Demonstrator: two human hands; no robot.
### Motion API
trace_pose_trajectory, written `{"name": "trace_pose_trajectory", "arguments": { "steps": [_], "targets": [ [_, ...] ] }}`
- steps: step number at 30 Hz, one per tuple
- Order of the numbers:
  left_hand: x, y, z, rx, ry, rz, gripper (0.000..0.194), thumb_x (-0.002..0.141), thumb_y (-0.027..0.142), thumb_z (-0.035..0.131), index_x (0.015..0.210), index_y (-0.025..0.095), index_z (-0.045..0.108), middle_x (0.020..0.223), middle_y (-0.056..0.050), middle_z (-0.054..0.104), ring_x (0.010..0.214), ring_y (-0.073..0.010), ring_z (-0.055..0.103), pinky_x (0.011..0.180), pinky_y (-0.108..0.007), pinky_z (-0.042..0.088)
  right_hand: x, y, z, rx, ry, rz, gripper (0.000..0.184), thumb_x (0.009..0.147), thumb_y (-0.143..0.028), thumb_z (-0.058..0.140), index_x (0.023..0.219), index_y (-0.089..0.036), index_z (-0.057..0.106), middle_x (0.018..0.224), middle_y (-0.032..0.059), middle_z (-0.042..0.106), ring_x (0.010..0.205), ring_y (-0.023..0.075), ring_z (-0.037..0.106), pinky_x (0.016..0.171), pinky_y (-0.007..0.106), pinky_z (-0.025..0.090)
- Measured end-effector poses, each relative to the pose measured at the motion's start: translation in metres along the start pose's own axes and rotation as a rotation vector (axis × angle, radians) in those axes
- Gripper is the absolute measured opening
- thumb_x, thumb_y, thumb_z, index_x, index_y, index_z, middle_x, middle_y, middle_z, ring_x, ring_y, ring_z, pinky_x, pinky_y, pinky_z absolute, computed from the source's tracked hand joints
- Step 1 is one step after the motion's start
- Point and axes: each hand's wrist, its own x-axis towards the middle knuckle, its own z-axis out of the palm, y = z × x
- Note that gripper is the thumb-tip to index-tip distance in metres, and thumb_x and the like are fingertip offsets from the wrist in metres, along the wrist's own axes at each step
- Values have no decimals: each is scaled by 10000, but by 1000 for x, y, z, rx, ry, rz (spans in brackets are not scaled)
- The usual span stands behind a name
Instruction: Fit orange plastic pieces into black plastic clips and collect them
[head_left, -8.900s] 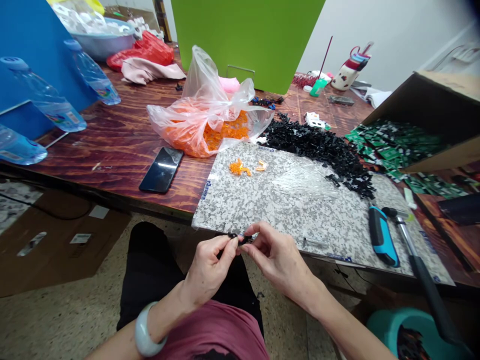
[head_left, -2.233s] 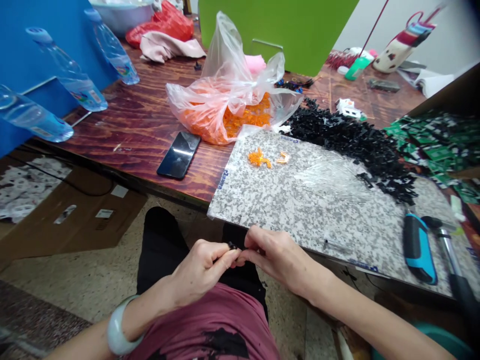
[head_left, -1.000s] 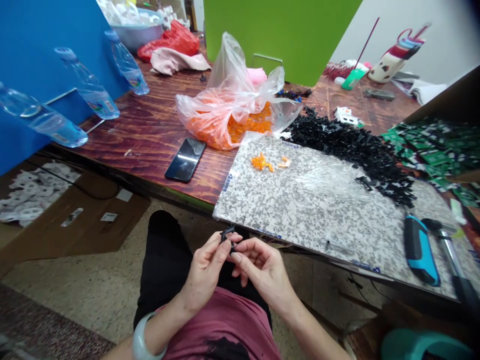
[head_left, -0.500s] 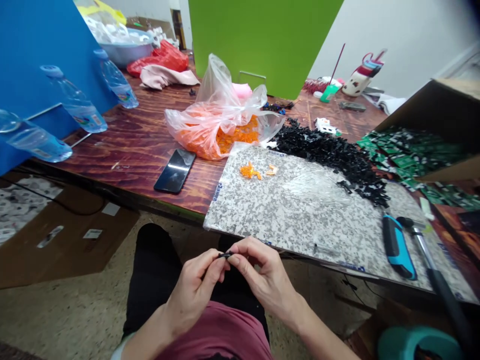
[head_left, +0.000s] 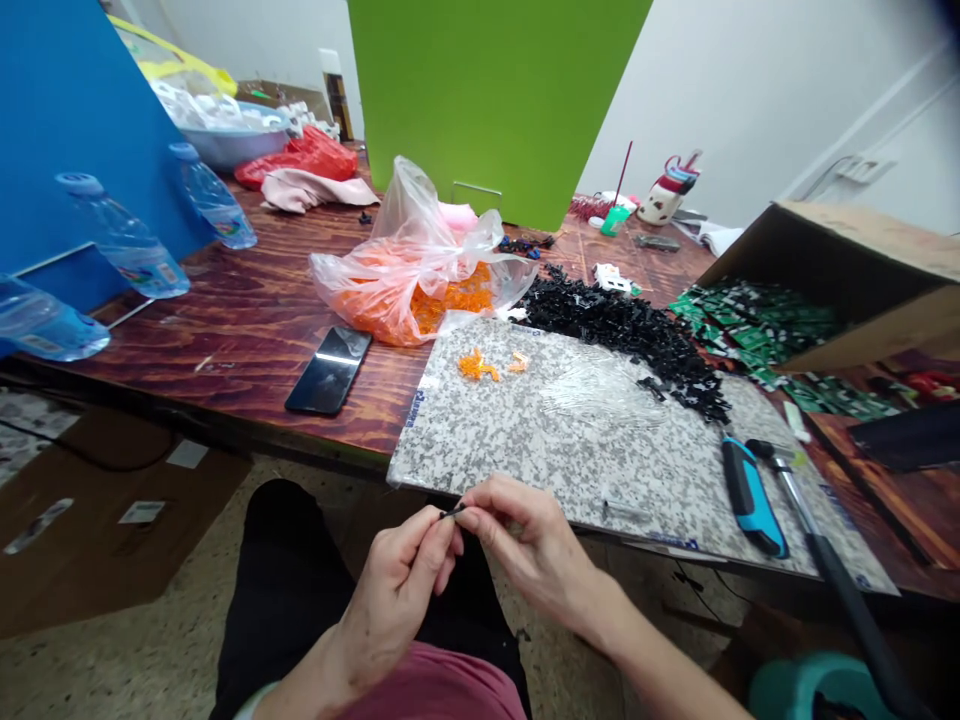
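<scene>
Just off the table's front edge, above my lap, my left hand (head_left: 405,570) and my right hand (head_left: 525,540) meet fingertip to fingertip. Both pinch a small black plastic piece (head_left: 452,512), mostly covered by the fingers. Beyond them lies a speckled stone-look board (head_left: 480,440). On it are a few orange plastic bits (head_left: 477,366), a spread of thin clear or silvery pins (head_left: 592,388) and a heap of black plastic parts (head_left: 622,320). A short metal pin-like piece (head_left: 622,508) rests near the board's front edge.
A blue-black cutter-like tool (head_left: 754,495) and a hammer (head_left: 802,500) lie at right. Behind them, a cardboard box (head_left: 885,260) spills green circuit boards (head_left: 757,320). A phone (head_left: 328,370), a bag of orange parts (head_left: 405,290) and water bottles (head_left: 124,235) stand left. A teal bucket (head_left: 795,680) sits below.
The head view has shifted to the right and tilted up a little. My hands stay together, with the black piece turned slightly between the fingertips.
</scene>
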Motion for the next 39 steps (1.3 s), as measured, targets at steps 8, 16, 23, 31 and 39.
{"name": "trace_pose_trajectory", "arguments": {
  "steps": [8, 16, 23, 31, 39],
  "targets": [
    [11, -4, -1, -436, 5, -289, 395, 867, 533, 467, 737, 164, 521, 544, 63, 378, 493, -95, 362, 496, -224, 326, 94, 87, -100, -693, 66, 8, 233, 856, -176, 564, 1079, -195, 633, 1026, 98, 621, 842, 201, 597, 789, 362, 460],
    [6, -6, -9, -661, -23, -329, 315, 838, 466, 563, 774, 159, 533, 588, 60, 415, 517, -85, 398, 530, -225, 334, 129, 130, -114, -692, -111, -44, 137, 804, -200, 620, 924, -187, 685, 917, 84, 585, 786, 191, 579, 758, 319, 448],
    [7, -9, -11, -586, 19, -290, 299, 860, 422, 545, 737, 150, 539, 531, 64, 441, 483, -82, 395, 503, -223, 326, 110, 102, -101, -580, -44, -22, 198, 916, -287, 447, 912, -158, 597, 829, 72, 606, 743, 179, 571, 691, 294, 436],
    [12, -10, -8, -570, -7, -319, 313, 854, 440, 544, 736, 150, 532, 543, 61, 453, 497, -85, 410, 517, -222, 344, 36, 39, -56, -203, -97, 146, 301, 950, -372, 380, 875, -174, 595, 733, 22, 579, 655, 143, 533, 592, 250, 413],
    [14, -17, 2, -524, 2, -334, 400, 905, 511, 408, 809, 143, 531, 609, 35, 484, 556, -99, 441, 574, -240, 380, -2, 25, -33, -44, -147, 149, 258, 941, -282, 448, 1156, -234, 583, 931, 47, 591, 831, 153, 550, 744, 273, 445]
  ]
}}
